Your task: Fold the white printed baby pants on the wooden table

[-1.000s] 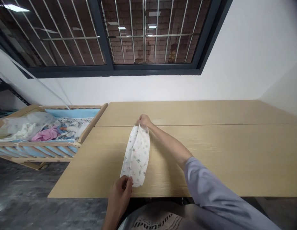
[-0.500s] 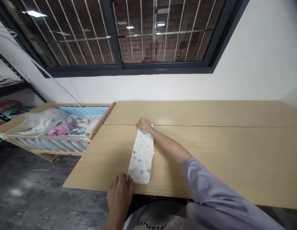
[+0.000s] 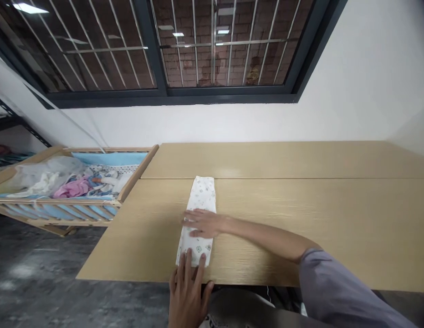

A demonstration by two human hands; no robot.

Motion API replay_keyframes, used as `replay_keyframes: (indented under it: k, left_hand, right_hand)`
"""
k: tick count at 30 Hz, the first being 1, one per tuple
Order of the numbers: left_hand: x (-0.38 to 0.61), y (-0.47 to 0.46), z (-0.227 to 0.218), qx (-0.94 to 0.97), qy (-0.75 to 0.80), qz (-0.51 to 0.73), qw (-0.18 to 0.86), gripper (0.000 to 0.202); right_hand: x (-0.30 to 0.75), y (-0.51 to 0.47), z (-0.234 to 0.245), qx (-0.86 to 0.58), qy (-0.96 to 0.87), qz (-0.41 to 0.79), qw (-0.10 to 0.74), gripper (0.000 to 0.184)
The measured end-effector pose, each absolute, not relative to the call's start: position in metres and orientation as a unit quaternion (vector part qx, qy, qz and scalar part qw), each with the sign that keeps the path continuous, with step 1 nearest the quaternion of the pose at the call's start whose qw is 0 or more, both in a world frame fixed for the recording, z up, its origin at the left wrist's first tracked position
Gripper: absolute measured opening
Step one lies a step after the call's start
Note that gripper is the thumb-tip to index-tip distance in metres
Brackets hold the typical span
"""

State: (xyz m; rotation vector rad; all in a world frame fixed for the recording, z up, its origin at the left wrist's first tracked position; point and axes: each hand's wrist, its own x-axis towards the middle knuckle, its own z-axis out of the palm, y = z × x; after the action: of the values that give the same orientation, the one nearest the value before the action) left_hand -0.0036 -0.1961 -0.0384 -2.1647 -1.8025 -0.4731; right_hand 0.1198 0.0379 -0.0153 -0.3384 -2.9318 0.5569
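A white patterned cloth (image 3: 202,196) lies folded into a long narrow strip on the wooden table (image 3: 300,214), running from the near edge toward the middle seam. My right hand (image 3: 202,223) rests flat across the strip's middle, fingers stretched out and pointing left. My left hand (image 3: 187,287) lies flat at the near end of the strip, its fingertips on the cloth's edge. Neither hand grips the cloth.
A wooden crib (image 3: 75,182) with a blue lining stands against the table's left side, holding a heap of small clothes, one of them pink. A barred window (image 3: 171,45) fills the wall behind. Dark floor lies below the table's left edge.
Both hands have let go of the cloth's ends. The right hand came back from the far end to the middle, and both hands now lie flat on the narrower folded strip.
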Motion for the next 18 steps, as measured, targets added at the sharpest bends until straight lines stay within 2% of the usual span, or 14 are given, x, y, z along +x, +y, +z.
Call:
replay_keyframes:
  k: [5,10,14,18]
  left_hand:
    - [-0.012,-0.195,-0.037,-0.764,-0.606,-0.153,0.158,0.067]
    - [-0.01,-0.196,-0.036,-0.764,-0.608,-0.151,0.156,0.064]
    - [-0.004,-0.197,-0.032,-0.75,-0.629,-0.162,0.125,0.059]
    - [-0.015,-0.191,-0.024,-0.738,-0.642,-0.194,0.079,0.055]
  right_hand:
    - [0.126,0.124,-0.018,-0.255,-0.95,0.17,0.059,0.068]
    - [0.139,0.184,-0.01,-0.324,-0.933,0.151,0.047,0.063]
    - [0.141,0.188,0.001,-0.326,-0.934,0.141,0.042,0.059]
    - [0.14,0.139,0.017,-0.309,-0.934,0.12,0.131,0.059]
